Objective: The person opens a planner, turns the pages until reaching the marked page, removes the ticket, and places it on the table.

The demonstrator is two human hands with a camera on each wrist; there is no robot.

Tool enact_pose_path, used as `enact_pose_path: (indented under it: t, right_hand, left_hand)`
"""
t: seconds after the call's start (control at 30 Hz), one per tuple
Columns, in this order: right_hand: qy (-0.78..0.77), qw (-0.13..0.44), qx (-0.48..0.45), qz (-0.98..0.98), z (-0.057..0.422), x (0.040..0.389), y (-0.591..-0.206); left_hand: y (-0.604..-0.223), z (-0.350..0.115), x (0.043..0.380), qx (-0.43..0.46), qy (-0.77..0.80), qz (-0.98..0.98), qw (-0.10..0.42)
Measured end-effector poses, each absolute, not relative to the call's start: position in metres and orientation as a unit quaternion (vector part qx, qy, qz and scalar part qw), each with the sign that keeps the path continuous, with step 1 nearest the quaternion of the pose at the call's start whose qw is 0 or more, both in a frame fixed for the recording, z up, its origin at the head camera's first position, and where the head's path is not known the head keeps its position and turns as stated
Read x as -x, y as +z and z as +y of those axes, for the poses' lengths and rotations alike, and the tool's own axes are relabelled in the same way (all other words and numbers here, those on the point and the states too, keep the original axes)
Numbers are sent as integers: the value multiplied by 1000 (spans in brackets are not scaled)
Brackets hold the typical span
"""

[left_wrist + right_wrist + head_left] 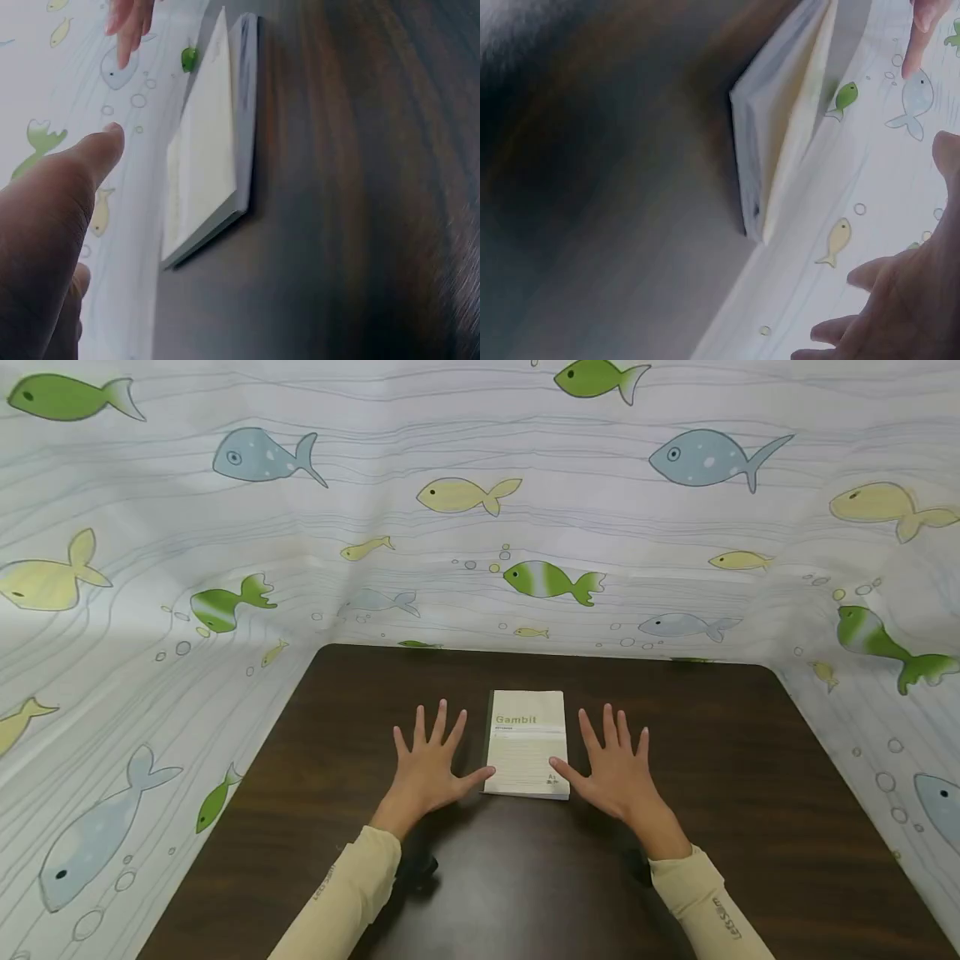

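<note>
A cream notebook [527,743] with a dark spine along its left side and "Gambit" on its cover lies on the dark wooden table [525,877]. My left hand [429,772] is spread at its left, the thumb tip overlapping the lower left edge in the head view. Mirroring it on the right, my right hand [615,772] has its fingers spread and its thumb over the lower right edge. Both wrist views show the notebook [206,142] from the side, its cover slightly lifted from the pages, with the thumbs held above table height. Neither hand grips anything.
A white sheet [465,543] printed with fish surrounds the table at the back and both sides. Small black objects sit under the wrists, one of them a dark piece [420,870] below the left wrist. Cream sleeves cover both forearms.
</note>
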State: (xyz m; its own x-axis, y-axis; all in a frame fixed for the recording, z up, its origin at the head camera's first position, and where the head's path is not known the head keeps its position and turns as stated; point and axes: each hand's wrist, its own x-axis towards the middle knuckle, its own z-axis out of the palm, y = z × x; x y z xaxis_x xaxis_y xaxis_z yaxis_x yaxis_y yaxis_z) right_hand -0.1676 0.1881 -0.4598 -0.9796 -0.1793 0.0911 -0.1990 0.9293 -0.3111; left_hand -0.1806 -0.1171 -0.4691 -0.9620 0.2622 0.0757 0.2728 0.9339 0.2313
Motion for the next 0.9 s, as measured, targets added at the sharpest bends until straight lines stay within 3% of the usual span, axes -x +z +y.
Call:
enact_pose_path:
  t: [0.3, 0.5, 0.9]
  right_hand:
    - [189, 6, -78, -979, 179, 157, -490]
    - [204, -40, -65, -976, 176, 154, -502]
    - [259, -61, -52, -962, 167, 157, -506]
  left_hand:
    - [-506, -101, 169, 163, -130, -978, 25]
    - [-531, -84, 162, 174, -160, -972, 10]
    - [-543, -78, 159, 148, -137, -978, 56]
